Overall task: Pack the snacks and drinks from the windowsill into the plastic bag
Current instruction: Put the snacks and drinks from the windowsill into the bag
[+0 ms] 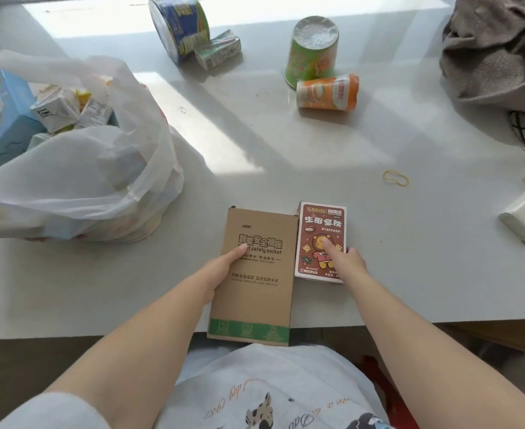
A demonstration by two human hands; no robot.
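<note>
Nearest: left hand (224,270) grips the left edge of a brown cardboard box (255,274), thumb on top; the box overhangs the front edge of the windowsill (286,150). Just beside it, touching or nearly so, a red-brown snack box (320,224) lies flat; right hand (349,261) holds its right side, thumb pressed on the printed face. Left, mid-distance: white plastic bag (94,168), mouth open, holding a blue box (1,119) and small cartons (55,108). Right, mid-distance: yellow rubber band (396,178). Farther: orange cup (327,92) on its side, touching an inverted green cup (312,51). Farthest: blue tub (179,26) tilted against a green-white carton (218,49), possibly a drink. Far right: grey cloth (496,48).
</note>
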